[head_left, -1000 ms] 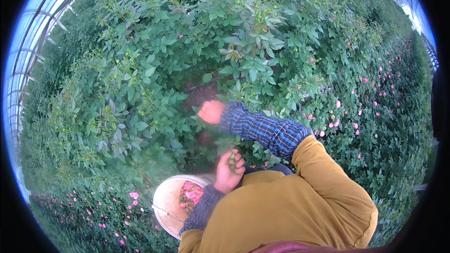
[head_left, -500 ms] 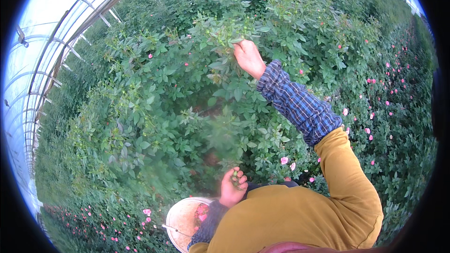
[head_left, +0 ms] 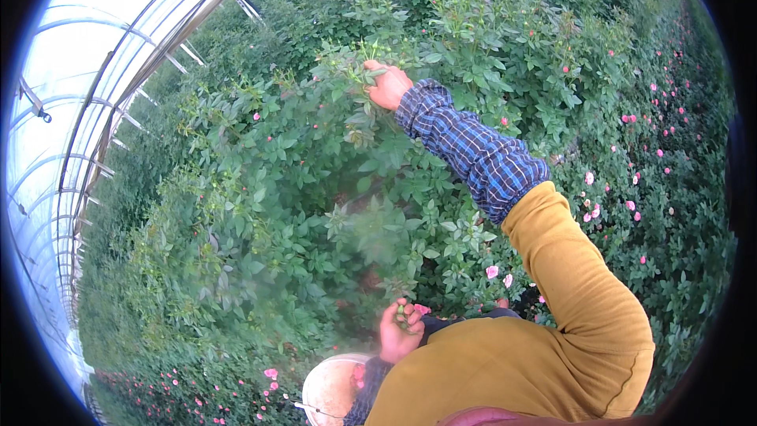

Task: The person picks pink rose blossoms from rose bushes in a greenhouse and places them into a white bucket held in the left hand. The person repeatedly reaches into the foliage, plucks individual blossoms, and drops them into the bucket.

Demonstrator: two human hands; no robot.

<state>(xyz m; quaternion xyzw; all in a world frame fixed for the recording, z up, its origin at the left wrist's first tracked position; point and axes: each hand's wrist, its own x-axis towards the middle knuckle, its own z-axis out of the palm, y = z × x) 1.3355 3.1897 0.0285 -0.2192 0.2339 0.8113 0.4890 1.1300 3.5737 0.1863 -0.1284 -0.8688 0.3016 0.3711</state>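
My right arm, in a blue plaid cuff, reaches forward over the rose bushes. At its end my right hand [head_left: 388, 87] is closed, pinching a green rose shoot [head_left: 367, 54] near its budded tip. Close to my body, above the bucket, my left hand [head_left: 400, 333] has its fingers curled round small green rosebuds [head_left: 401, 312]. A pink rose [head_left: 423, 309] shows beside those fingertips; whether it is held I cannot tell. Just below that hand, a white bucket [head_left: 325, 385] with pink flowers [head_left: 359, 372] inside is partly covered by my left sleeve.
Dense rose bushes [head_left: 284, 166] surround me, dotted with pink blooms. More pink roses [head_left: 509, 278] grow low near my right side. Along the left runs the greenhouse's clear wall [head_left: 59, 95] with curved ribs. A blurry smear veils the lower middle.
My right hand has moved a little left, keeping to the shoot tips. The left hand and bucket sit slightly lower and further right in view. The pink rose now shows by my left fingers.
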